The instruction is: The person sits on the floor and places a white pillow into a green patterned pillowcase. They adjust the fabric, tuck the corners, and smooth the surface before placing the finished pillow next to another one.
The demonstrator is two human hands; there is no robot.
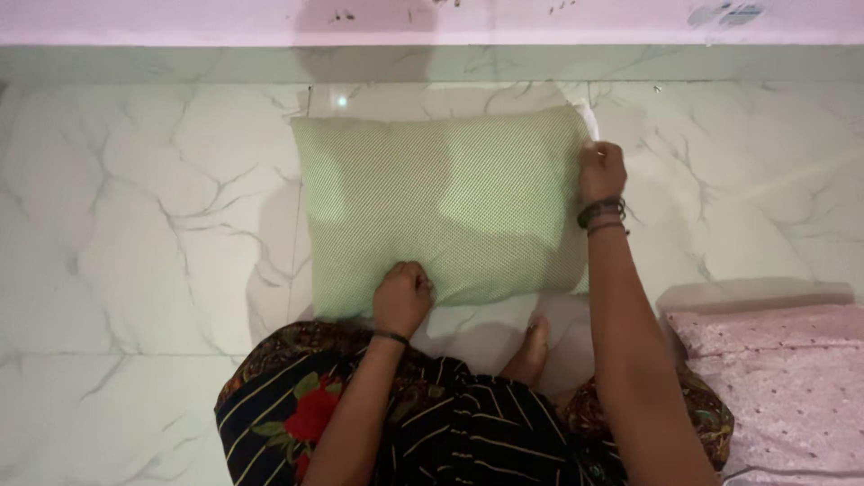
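A light green pillow (441,202) lies flat on the white marble floor (135,225) in front of me. My left hand (402,297) is closed on the pillow's near edge, left of its middle. My right hand (601,171) grips the far right corner of the pillow, where a bit of white fabric (588,121) shows past the green cover. Dark bangles sit on my right wrist, and a thin band on my left.
A pink dotted cloth or cushion (783,378) lies at the right near my knee. My bare foot (531,351) shows below the pillow, above my dark striped, flowered garment (405,423). A pink wall base (432,22) runs along the far side.
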